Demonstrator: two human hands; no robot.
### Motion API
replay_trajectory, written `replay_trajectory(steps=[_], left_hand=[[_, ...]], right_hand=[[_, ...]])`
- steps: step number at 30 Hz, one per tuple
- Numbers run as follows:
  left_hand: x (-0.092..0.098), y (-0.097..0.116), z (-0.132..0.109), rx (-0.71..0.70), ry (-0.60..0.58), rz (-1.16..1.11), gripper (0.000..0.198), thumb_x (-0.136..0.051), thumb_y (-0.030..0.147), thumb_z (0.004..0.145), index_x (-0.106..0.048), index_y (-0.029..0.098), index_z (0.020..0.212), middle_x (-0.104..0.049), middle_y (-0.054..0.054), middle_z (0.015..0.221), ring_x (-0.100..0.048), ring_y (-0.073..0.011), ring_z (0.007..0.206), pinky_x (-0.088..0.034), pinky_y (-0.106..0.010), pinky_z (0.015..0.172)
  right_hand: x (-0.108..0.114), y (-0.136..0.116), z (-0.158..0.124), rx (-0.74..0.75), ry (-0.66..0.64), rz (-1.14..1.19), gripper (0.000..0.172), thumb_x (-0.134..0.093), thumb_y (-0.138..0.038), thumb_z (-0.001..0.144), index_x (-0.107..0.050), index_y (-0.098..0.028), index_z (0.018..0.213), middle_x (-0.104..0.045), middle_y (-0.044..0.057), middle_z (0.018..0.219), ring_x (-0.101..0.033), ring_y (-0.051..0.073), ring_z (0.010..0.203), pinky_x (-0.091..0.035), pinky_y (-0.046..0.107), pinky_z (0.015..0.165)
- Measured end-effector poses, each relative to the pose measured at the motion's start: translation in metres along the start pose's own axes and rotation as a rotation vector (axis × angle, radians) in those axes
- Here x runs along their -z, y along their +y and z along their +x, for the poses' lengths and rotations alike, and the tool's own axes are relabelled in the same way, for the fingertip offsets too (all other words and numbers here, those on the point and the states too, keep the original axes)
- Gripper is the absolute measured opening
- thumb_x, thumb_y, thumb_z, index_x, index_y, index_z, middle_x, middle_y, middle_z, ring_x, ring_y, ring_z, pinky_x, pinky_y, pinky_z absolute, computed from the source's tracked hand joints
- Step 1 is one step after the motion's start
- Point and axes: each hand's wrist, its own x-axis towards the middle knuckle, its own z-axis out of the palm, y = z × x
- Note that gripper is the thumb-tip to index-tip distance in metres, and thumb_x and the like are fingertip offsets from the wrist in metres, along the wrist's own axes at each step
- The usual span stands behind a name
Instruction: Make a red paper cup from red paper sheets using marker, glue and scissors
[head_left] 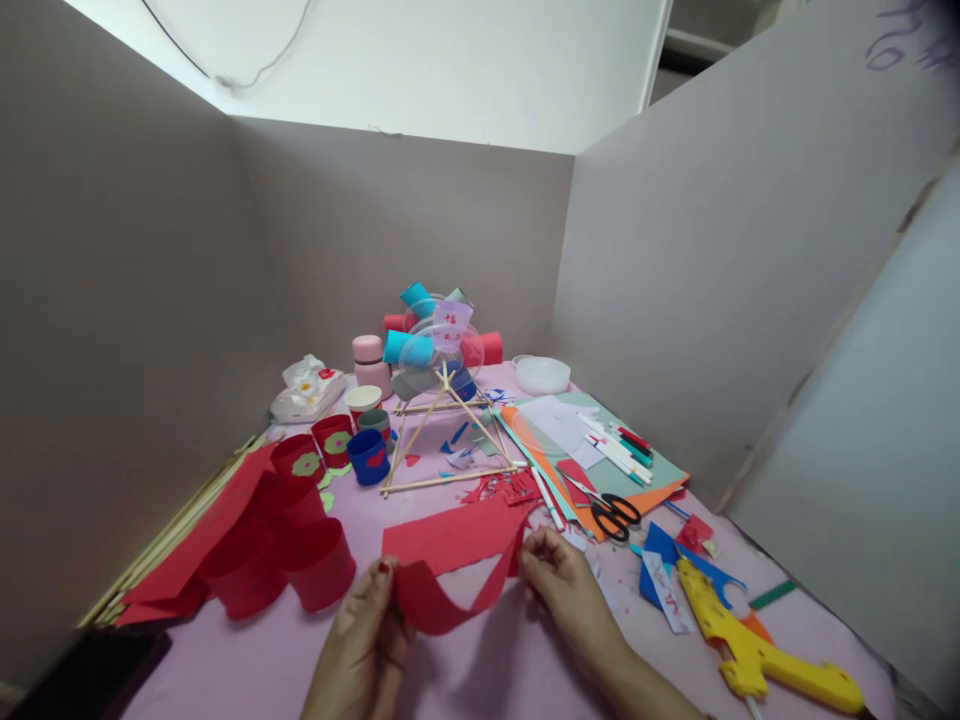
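A curved strip of red paper (442, 612) sags between my two hands, close above the pink tabletop. My left hand (367, 635) pinches its left end between thumb and fingers. At the other end, my right hand (566, 585) has its fingers closed on the strip. Just behind lies a flat red sheet (450, 535), partly covered by the strip. To the left of my left hand stand several red paper cups or rings, the nearest red one (319, 565) among them.
A stick-frame wheel model (442, 385) stands at the back centre. Black-handled scissors (615, 515), markers (619, 450) and a yellow glue gun (742, 640) lie on the right. Bamboo sticks (165, 530) line the left edge; a dark phone-like slab (105, 675) is at front left.
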Motion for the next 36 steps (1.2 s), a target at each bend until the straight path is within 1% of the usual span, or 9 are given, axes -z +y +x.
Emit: replay_trajectory(steps=[3,7,9,13,17,21,25,29,36], left_hand=[[0.012,0.003,-0.002,-0.195,-0.05,0.245,0.032,-0.089,0.038,0.049,-0.07,0.02,0.067,-0.068,0.004,0.063,-0.059,-0.0098,0.057,-0.049,-0.011,0.052],[0.017,0.0,-0.012,-0.351,-0.15,0.638,0.028,-0.084,0.047,0.056,-0.073,0.022,0.062,-0.067,0.0,0.062,-0.059,-0.0153,0.062,-0.048,-0.016,0.055],[0.016,-0.004,-0.016,-0.335,-0.229,0.716,0.025,-0.08,0.047,0.061,-0.073,0.023,0.062,-0.068,-0.002,0.063,-0.059,-0.0173,0.061,-0.048,-0.019,0.055],[0.012,-0.013,-0.021,-0.229,-0.274,0.673,0.023,-0.08,0.044,0.061,-0.072,0.023,0.065,-0.069,-0.002,0.065,-0.06,-0.0175,0.061,-0.048,-0.02,0.054],[0.01,-0.022,-0.017,-0.098,-0.269,0.645,0.032,-0.078,0.047,0.063,-0.068,0.021,0.079,-0.066,-0.001,0.059,-0.058,-0.0161,0.055,-0.045,-0.021,0.05],[0.012,-0.025,-0.006,-0.074,-0.23,0.675,0.047,-0.072,0.048,0.069,-0.058,0.018,0.102,-0.057,0.006,0.048,-0.046,-0.011,0.043,-0.033,-0.018,0.043],[0.016,-0.025,-0.001,-0.052,-0.285,0.661,0.061,-0.072,0.046,0.069,-0.049,0.014,0.116,-0.053,0.008,0.048,-0.046,-0.0119,0.044,-0.032,-0.019,0.046],[0.019,-0.026,0.0,-0.045,-0.288,0.583,0.07,-0.069,0.05,0.072,-0.044,0.016,0.127,-0.061,0.003,0.062,-0.056,-0.0163,0.058,-0.041,-0.024,0.058],[0.012,-0.02,-0.004,0.056,-0.223,0.521,0.072,-0.071,0.055,0.068,-0.05,0.018,0.126,-0.058,0.005,0.06,-0.055,-0.0157,0.058,-0.038,-0.022,0.056]], right_hand=[[-0.003,-0.002,-0.003,-0.09,-0.022,-0.002,0.049,-0.063,-0.067,0.07,-0.052,-0.019,0.074,-0.05,-0.008,0.048,-0.041,0.006,0.033,-0.026,0.016,0.033],[-0.007,-0.008,-0.008,-0.442,-0.178,0.113,0.069,-0.043,-0.081,0.071,-0.057,-0.015,0.086,-0.063,0.001,0.056,-0.057,0.012,0.037,-0.033,0.016,0.03],[-0.007,-0.008,-0.01,-0.466,-0.252,0.121,0.066,-0.052,-0.077,0.068,-0.059,-0.014,0.087,-0.064,0.002,0.058,-0.06,0.012,0.04,-0.034,0.016,0.03],[-0.008,0.0,-0.011,-0.347,-0.272,0.041,0.044,-0.08,-0.047,0.056,-0.06,-0.015,0.077,-0.059,-0.004,0.049,-0.051,0.009,0.034,-0.028,0.015,0.029],[-0.008,0.004,-0.014,-0.211,-0.18,0.013,0.028,-0.076,-0.039,0.064,-0.063,-0.016,0.071,-0.058,-0.005,0.051,-0.05,0.009,0.042,-0.035,0.018,0.04],[-0.002,-0.002,-0.022,0.334,-0.059,-0.2,0.013,-0.059,-0.025,0.085,-0.071,-0.021,0.087,-0.069,0.001,0.074,-0.061,0.014,0.061,-0.047,0.023,0.058],[0.006,-0.007,-0.026,0.847,-0.195,-0.452,0.036,-0.049,-0.005,0.083,-0.069,-0.026,0.106,-0.074,0.008,0.098,-0.07,0.02,0.089,-0.055,0.028,0.075],[0.008,-0.007,-0.024,0.944,-0.181,-0.587,0.039,-0.05,-0.001,0.08,-0.069,-0.024,0.106,-0.074,0.011,0.103,-0.071,0.019,0.093,-0.056,0.027,0.078],[0.011,-0.003,-0.021,0.968,-0.204,-0.677,0.035,-0.05,-0.002,0.081,-0.07,-0.022,0.103,-0.073,0.012,0.105,-0.069,0.02,0.097,-0.055,0.027,0.082]])
